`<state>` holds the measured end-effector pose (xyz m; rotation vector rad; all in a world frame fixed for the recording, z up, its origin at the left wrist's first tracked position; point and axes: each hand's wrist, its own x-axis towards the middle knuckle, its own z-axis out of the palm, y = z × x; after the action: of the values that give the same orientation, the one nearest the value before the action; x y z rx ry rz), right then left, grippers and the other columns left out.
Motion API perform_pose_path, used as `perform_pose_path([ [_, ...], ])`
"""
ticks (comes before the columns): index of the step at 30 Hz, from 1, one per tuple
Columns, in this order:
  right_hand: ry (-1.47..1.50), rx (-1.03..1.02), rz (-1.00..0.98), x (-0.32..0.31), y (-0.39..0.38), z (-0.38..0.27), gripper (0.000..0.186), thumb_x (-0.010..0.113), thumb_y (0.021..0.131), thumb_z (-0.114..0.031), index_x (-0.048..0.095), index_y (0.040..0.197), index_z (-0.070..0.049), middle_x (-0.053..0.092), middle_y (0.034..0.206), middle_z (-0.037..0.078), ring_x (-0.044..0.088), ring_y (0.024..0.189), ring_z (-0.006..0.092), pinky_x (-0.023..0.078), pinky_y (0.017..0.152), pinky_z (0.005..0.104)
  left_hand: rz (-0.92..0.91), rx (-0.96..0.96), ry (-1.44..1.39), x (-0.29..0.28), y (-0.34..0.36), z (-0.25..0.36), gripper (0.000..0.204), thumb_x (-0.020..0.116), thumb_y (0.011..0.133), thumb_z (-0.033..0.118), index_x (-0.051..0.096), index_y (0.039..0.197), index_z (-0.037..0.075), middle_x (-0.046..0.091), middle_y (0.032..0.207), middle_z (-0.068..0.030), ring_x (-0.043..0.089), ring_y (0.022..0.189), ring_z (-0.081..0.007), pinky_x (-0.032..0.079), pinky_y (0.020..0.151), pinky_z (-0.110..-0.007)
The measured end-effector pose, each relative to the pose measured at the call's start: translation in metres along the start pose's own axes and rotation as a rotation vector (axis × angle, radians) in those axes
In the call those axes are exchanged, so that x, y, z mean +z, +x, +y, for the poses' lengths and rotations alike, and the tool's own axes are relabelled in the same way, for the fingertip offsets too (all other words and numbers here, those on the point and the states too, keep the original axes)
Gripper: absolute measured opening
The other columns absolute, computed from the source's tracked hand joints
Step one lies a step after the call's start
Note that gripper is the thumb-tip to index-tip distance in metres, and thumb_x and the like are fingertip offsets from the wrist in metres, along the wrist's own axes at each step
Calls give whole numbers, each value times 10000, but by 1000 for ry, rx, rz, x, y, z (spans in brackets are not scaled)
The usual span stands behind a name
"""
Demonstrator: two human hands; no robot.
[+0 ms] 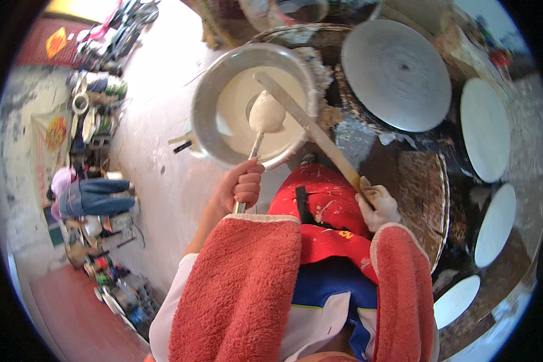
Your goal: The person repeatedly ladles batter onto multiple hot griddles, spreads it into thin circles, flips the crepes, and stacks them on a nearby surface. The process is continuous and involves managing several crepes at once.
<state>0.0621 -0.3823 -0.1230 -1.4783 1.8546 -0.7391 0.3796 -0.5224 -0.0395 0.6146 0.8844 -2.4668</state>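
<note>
My left hand (241, 184) is closed round the handle of a ladle (266, 111), whose bowl is full of pale batter and hangs over a large metal basin (202, 99). Pale, smooth batter (232, 99) lies in the basin. In my right hand (378, 205), which looks gloved in something whitish, is the lower end of a long flat wooden stick (320, 139). The stick slants up and left across the basin rim, its far tip over the batter just above the ladle's bowl. Whether stick and ladle touch, I cannot tell.
A round grey metal plate (398, 75) stands at the upper right. Several pale discs (485, 130) line the right side, near a brown round surface (419, 187). Another person (93, 196) bends among goods at the left. Red sleeve covers (235, 289) wrap my arms.
</note>
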Motion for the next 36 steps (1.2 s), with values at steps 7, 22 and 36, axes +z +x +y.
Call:
perform_pose_path([
  [7, 167, 11, 554, -37, -33, 42, 326, 706, 795, -26, 637, 1109, 21, 663, 908, 171, 665, 772, 285, 526, 684, 320, -2, -119, 407, 53, 86, -44, 316, 331, 1044, 294, 336, 768, 140, 249, 488, 68, 211, 343, -44, 191, 298, -217],
  [22, 878, 444, 783, -17, 90, 101, 380, 604, 914, -103, 560, 1262, 43, 623, 1060, 12, 539, 927, 76, 440, 847, 216, 262, -31, 1168, 133, 424, -108, 303, 504, 947, 210, 330, 704, 160, 255, 531, 56, 232, 387, -94, 238, 369, -291],
  [36, 1079, 598, 764, -40, 182, 71, 387, 604, 909, -217, 611, 1213, 22, 616, 871, 5, 518, 749, 75, 439, 666, 223, -13, 663, 1418, 212, 314, -63, 331, 472, 1006, 279, 397, 704, 166, 285, 489, 68, 275, 356, -66, 214, 313, -239],
])
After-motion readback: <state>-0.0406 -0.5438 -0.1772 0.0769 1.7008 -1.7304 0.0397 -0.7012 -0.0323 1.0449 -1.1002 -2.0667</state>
